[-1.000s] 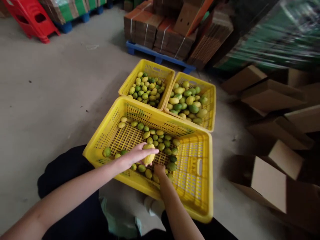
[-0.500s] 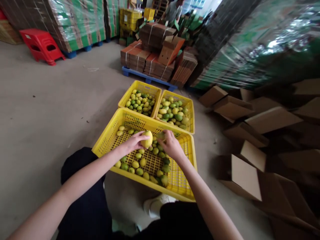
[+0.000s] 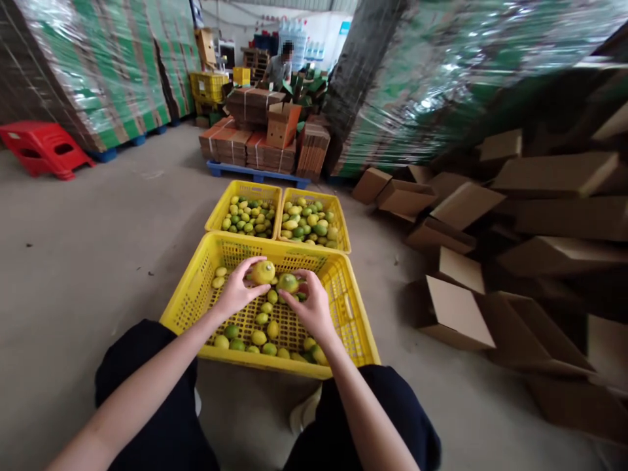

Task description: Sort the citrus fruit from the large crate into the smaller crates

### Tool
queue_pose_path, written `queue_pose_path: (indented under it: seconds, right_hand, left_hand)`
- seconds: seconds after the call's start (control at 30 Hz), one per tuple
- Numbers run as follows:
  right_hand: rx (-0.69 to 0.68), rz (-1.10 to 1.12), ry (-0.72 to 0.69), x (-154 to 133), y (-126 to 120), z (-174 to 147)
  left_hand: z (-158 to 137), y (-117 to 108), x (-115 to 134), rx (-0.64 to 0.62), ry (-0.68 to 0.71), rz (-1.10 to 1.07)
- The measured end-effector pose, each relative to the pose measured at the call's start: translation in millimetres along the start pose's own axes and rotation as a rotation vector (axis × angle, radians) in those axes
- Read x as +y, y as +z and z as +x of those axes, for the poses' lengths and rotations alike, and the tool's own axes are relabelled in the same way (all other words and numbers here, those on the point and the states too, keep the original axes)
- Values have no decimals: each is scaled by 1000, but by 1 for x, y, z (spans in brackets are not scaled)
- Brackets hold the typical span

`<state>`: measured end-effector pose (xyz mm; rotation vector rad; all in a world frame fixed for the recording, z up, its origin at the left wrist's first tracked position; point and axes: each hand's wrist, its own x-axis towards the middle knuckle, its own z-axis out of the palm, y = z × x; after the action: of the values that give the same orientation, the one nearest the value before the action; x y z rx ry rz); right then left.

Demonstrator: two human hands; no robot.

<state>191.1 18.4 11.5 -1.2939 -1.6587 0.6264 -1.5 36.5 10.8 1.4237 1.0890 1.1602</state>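
My left hand is closed around a yellow lemon, its end turned up toward me. Close beside it, my right hand grips a greener lemon between thumb and fingers. Both fruits are held above a large yellow plastic crate with slotted walls. Several loose lemons, yellow and green, lie on the crate's floor, mostly along the near side and through the middle. My hands hide part of the fruit underneath.
Two smaller yellow crates of lemons, a left one and a right one, stand just beyond. Open cardboard boxes lie heaped at right. Flattened cartons sit on a blue pallet. A red stool stands left; a person is farther back.
My view has tilted up and turned right. The right hand has brought its greener lemon up close to the left hand's lemon, and the left hand's lemon has turned end-up.
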Motion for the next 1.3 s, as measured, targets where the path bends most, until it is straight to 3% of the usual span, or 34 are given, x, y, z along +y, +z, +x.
queue_pose_path:
  seconds: [0.13,0.27,0.9,1.13,1.3]
  right_hand:
    - [37,-50,-36,-2,-1,-3]
    - [53,-60,-66,-4,4,-6]
    - [85,-6,-66,-9,18,-10]
    - [44,326,200,-7,23,-11]
    - [-17,654,391,-4,27,-6]
  left_hand:
    - [-1,-1,-6,8,188,233]
    - [-3,1,-8,-1,280,302]
    - [-2,-2,-6,21,261,256]
    - [0,-2,-6,32,192,199]
    - [1,-1,2,23,-46,-26]
